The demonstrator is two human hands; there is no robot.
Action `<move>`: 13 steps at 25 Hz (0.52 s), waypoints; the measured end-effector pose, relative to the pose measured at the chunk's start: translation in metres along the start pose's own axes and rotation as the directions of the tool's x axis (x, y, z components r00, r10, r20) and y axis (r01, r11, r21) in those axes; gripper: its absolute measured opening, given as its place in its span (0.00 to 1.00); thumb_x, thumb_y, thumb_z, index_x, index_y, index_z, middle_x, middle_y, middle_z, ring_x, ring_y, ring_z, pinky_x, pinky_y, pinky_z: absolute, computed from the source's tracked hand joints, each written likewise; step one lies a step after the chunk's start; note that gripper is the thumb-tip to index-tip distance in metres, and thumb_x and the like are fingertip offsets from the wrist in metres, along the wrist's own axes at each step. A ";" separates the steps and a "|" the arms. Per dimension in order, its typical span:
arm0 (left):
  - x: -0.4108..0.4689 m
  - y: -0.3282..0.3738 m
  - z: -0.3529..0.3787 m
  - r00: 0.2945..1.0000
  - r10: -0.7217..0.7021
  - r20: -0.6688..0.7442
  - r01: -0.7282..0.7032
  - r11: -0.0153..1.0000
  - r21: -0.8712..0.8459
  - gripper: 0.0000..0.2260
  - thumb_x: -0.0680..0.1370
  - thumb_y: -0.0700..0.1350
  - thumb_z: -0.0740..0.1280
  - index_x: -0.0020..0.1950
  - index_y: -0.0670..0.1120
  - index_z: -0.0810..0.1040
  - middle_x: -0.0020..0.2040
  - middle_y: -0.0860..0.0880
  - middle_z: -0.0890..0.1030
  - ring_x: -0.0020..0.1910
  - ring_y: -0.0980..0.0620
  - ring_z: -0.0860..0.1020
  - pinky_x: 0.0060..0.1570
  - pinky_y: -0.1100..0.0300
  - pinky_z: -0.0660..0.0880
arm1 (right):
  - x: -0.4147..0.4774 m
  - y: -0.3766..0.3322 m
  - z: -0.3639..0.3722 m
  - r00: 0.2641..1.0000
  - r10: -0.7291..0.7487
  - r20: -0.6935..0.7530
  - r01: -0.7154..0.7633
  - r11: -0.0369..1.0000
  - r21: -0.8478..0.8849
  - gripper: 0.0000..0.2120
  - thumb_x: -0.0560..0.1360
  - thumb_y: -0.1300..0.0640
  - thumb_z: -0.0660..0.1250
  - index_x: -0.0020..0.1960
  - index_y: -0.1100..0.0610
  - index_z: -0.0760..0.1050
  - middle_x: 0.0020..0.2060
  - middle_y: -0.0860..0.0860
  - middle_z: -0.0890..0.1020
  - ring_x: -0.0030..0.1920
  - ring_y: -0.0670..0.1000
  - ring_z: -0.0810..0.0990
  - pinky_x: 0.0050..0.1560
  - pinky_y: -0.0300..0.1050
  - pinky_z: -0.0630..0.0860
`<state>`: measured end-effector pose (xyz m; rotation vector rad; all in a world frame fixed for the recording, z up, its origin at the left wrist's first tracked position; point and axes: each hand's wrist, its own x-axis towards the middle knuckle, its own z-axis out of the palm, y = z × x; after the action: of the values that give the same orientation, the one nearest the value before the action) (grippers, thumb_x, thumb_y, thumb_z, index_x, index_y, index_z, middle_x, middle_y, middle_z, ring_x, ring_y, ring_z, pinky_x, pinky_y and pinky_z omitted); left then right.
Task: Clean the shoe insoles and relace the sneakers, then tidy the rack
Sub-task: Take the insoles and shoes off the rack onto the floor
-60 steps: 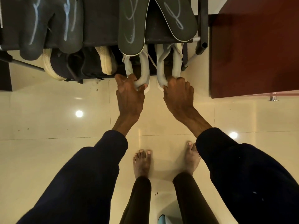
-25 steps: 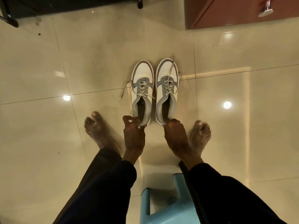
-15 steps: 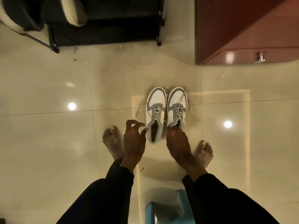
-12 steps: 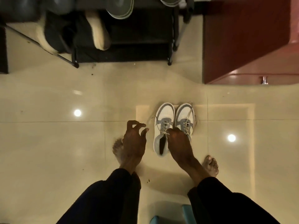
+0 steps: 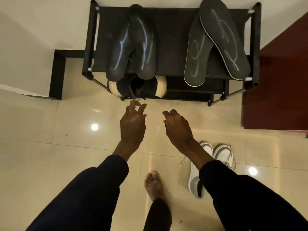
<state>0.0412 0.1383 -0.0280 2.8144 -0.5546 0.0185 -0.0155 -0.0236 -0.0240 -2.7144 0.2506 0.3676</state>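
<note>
Both hands empty, out toward rack [image 5: 255,47]; dark sneakers [image 5: 133,88] nearest.

L hand [image 5: 133,124]: fingers loosely curled, thumb near forefinger, nothing held. R hand [image 5: 178,127]: fingers half bent, nothing held. Dark sneakers on lower shelf, poking past its front, just beyond L fingertips. Two prs insoles [image 5: 215,42] on top shelf, overhanging front edge. White sneakers [image 5: 222,155] on floor, partly under R forearm, laces loose. Judgement: sneakers prob. light, soft uppers, firm soles, so take at the collar. Insoles thin, likely floppy; pinch overhanging end, support mid-length.
</note>
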 end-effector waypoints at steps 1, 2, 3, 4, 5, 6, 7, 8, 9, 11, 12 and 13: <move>0.015 -0.015 0.001 1.000 0.012 -0.011 -0.011 0.997 0.075 0.21 0.75 0.39 0.77 0.68 0.43 0.79 0.64 0.40 0.77 0.57 0.42 0.81 0.46 0.50 0.83 | 0.018 -0.016 -0.002 1.000 -0.020 0.011 0.020 0.999 -0.027 0.21 0.76 0.65 0.71 0.68 0.60 0.73 0.55 0.59 0.80 0.47 0.57 0.83 0.45 0.47 0.82; 0.028 -0.030 0.003 1.000 0.011 -0.009 -0.010 0.988 0.153 0.23 0.76 0.39 0.77 0.70 0.44 0.77 0.64 0.39 0.76 0.59 0.41 0.79 0.49 0.51 0.82 | 0.035 -0.031 -0.002 0.999 -0.041 0.028 0.043 0.997 -0.067 0.25 0.75 0.65 0.71 0.70 0.60 0.70 0.58 0.60 0.78 0.51 0.58 0.83 0.48 0.48 0.82; 0.039 -0.044 0.005 1.000 0.014 -0.009 -0.011 0.975 0.224 0.24 0.76 0.39 0.76 0.72 0.45 0.76 0.65 0.39 0.76 0.60 0.41 0.78 0.49 0.52 0.81 | 0.051 -0.045 -0.001 0.997 -0.069 0.029 0.072 0.991 -0.111 0.28 0.75 0.65 0.72 0.73 0.60 0.67 0.62 0.62 0.77 0.54 0.59 0.82 0.50 0.50 0.81; 0.048 -0.055 0.007 1.000 0.023 -0.011 -0.019 0.962 0.272 0.25 0.76 0.38 0.75 0.73 0.46 0.75 0.65 0.38 0.75 0.60 0.40 0.77 0.50 0.52 0.80 | 0.066 -0.057 0.001 0.995 -0.091 0.032 0.095 0.982 -0.164 0.32 0.75 0.64 0.72 0.74 0.59 0.64 0.63 0.62 0.75 0.56 0.60 0.81 0.51 0.50 0.81; 0.056 -0.062 0.008 0.999 0.037 -0.003 -0.034 0.953 0.302 0.26 0.77 0.36 0.73 0.74 0.47 0.74 0.66 0.37 0.75 0.60 0.39 0.76 0.50 0.51 0.79 | 0.078 -0.067 0.001 0.995 -0.094 0.031 0.098 0.973 -0.207 0.34 0.74 0.64 0.73 0.76 0.59 0.62 0.63 0.62 0.75 0.55 0.60 0.81 0.50 0.50 0.81; 0.061 -0.068 0.010 0.998 0.057 0.015 -0.059 0.944 0.324 0.27 0.77 0.35 0.70 0.75 0.48 0.72 0.67 0.36 0.74 0.60 0.38 0.76 0.50 0.50 0.79 | 0.089 -0.074 0.001 0.996 -0.080 0.029 0.085 0.966 -0.245 0.36 0.73 0.62 0.74 0.76 0.58 0.60 0.61 0.61 0.75 0.54 0.59 0.81 0.48 0.48 0.80; 0.066 -0.074 0.012 0.996 0.077 0.032 -0.084 0.937 0.338 0.27 0.77 0.35 0.67 0.76 0.49 0.71 0.67 0.36 0.74 0.59 0.37 0.77 0.50 0.49 0.79 | 0.101 -0.081 0.004 0.998 -0.060 0.032 0.066 0.957 -0.283 0.36 0.72 0.61 0.75 0.75 0.57 0.61 0.58 0.61 0.76 0.52 0.58 0.80 0.45 0.47 0.79; 0.072 -0.077 0.013 0.995 0.090 0.049 -0.102 0.931 0.351 0.28 0.76 0.35 0.68 0.76 0.49 0.72 0.66 0.36 0.75 0.58 0.37 0.78 0.48 0.48 0.80 | 0.111 -0.085 0.005 0.999 -0.029 0.042 0.041 0.947 -0.319 0.36 0.71 0.60 0.76 0.74 0.57 0.62 0.56 0.60 0.77 0.50 0.56 0.80 0.43 0.46 0.78; 0.079 -0.079 0.017 0.992 0.098 0.083 -0.122 0.923 0.364 0.29 0.74 0.35 0.72 0.74 0.48 0.74 0.63 0.37 0.78 0.55 0.37 0.80 0.44 0.49 0.82 | 0.119 -0.087 0.007 0.999 0.001 0.053 0.018 0.936 -0.352 0.35 0.70 0.60 0.76 0.72 0.57 0.64 0.53 0.59 0.78 0.48 0.55 0.80 0.41 0.46 0.76; 0.092 -0.080 0.023 0.982 0.095 0.162 -0.153 0.906 0.394 0.27 0.69 0.39 0.79 0.67 0.48 0.79 0.55 0.40 0.81 0.47 0.40 0.82 0.37 0.52 0.81 | 0.128 -0.087 0.011 0.999 0.020 0.047 -0.001 0.925 -0.380 0.33 0.69 0.61 0.76 0.69 0.57 0.65 0.51 0.58 0.78 0.45 0.54 0.80 0.40 0.46 0.75; 0.096 -0.080 0.023 0.982 0.085 0.170 -0.146 0.911 0.386 0.24 0.69 0.41 0.80 0.64 0.48 0.81 0.52 0.41 0.82 0.45 0.41 0.83 0.35 0.53 0.81 | 0.129 -0.086 0.012 1.000 0.014 0.027 -0.003 0.927 -0.375 0.32 0.70 0.62 0.76 0.69 0.58 0.65 0.51 0.58 0.78 0.45 0.54 0.81 0.40 0.46 0.75; 0.099 -0.081 0.022 0.985 0.083 0.152 -0.132 0.927 0.352 0.20 0.70 0.41 0.80 0.61 0.48 0.82 0.51 0.41 0.83 0.43 0.40 0.83 0.34 0.53 0.81 | 0.128 -0.084 0.013 1.000 0.011 -0.001 -0.011 0.935 -0.353 0.31 0.71 0.64 0.74 0.70 0.60 0.64 0.51 0.59 0.79 0.46 0.55 0.81 0.41 0.46 0.76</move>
<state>0.1627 0.1677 -0.0642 3.1546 -0.8128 -0.0539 0.1225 0.0423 -0.0428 -3.0672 0.2170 0.4559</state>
